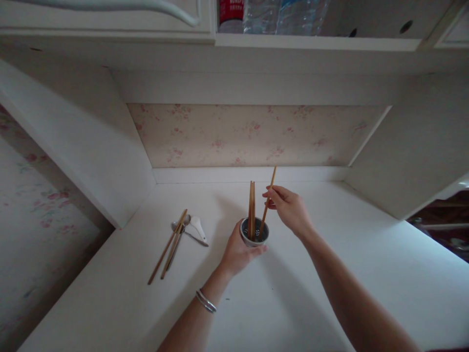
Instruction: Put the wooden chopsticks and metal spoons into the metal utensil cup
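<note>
My left hand (240,252) is wrapped around a round utensil holder (254,243) with a pale rim and holes in its dark bottom. Several wooden chopsticks (252,208) stand upright inside it, close together on its left side. My right hand (287,205) pinches a single wooden chopstick (273,178) near its upper part. That chopstick leans, its top to the right, and its lower end is inside the holder. To the left, on the white counter (293,298), lie two loose chopsticks (157,259), metal spoons (187,219) and a white spoon (198,227).
Side panels (80,132) and a low back ledge (220,174) enclose the counter. Overhead, a cabinet shelf (315,43) holds plastic-wrapped bottles (278,17) and a red container (231,9). At the right edge is a dark opening with racks (443,225).
</note>
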### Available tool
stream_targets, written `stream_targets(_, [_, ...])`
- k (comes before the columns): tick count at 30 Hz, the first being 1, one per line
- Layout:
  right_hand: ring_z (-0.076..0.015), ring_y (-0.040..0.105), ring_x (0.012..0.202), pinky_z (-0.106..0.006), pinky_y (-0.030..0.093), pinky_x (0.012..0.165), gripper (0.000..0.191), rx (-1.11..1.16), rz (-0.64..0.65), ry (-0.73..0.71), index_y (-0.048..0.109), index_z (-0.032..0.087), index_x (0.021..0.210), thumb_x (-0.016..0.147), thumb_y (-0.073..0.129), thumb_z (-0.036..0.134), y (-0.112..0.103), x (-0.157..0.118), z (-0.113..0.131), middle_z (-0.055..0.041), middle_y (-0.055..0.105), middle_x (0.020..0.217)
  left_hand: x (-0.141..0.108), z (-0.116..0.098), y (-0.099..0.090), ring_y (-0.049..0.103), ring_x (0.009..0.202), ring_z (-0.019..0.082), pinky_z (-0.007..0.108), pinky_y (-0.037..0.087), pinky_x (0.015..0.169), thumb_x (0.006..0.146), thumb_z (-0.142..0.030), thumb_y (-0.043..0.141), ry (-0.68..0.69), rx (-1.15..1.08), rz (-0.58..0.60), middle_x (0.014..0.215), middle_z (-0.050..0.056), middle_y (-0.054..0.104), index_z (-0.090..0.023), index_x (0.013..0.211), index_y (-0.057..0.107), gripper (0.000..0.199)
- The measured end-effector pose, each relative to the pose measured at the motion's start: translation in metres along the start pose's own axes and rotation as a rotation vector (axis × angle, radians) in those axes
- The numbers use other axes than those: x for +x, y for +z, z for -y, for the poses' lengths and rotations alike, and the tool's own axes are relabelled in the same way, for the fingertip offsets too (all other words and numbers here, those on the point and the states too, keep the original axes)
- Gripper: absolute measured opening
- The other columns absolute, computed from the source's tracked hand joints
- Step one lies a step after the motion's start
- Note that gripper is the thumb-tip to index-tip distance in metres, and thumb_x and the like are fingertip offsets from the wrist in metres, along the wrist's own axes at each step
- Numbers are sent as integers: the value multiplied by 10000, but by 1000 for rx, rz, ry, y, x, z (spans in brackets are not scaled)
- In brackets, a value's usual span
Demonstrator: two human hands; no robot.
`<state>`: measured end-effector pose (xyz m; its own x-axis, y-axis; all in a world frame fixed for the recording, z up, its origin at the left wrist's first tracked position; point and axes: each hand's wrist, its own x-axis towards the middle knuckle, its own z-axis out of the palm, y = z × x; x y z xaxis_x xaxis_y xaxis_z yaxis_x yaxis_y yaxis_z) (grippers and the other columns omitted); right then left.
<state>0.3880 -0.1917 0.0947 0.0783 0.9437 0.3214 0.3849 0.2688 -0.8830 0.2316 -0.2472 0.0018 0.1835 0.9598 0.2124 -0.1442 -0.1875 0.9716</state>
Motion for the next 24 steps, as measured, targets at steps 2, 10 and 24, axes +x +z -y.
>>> stream_targets(2, [-162, 676, 649, -302, 554, 632, 315, -40, 24, 43, 700, 216, 966, 889, 500, 448, 7, -3, -9, -51, 740, 898, 1, 1, 0, 610, 988, 206, 334, 465, 897, 589, -228, 852, 2, -4, -12, 1116, 94, 638, -188, 1187, 497, 696])
stream_targets(10, [-170, 669, 652, -263, 469, 613, 321, -262, 88, 56, 725, 255, 873, 899, 452, 422, 27, -14, -17, -17, 737, 796, 3, 9, 3, 591, 1086, 242, 385, 431, 975, 564, -165, 853, -4, -83, -38, 1192, 106, 626, -198, 1227, 489, 757])
stream_targets(24, [-208, 664, 836, -306, 485, 769, 365, -90, 178, 109, 723, 239, 967, 900, 452, 475, 39, -28, -27, -10, 735, 862, 3, 9, 4, 585, 1107, 236, 389, 447, 981, 580, -119, 834, 5, -95, -29, 1197, 91, 617, -189, 1224, 471, 743])
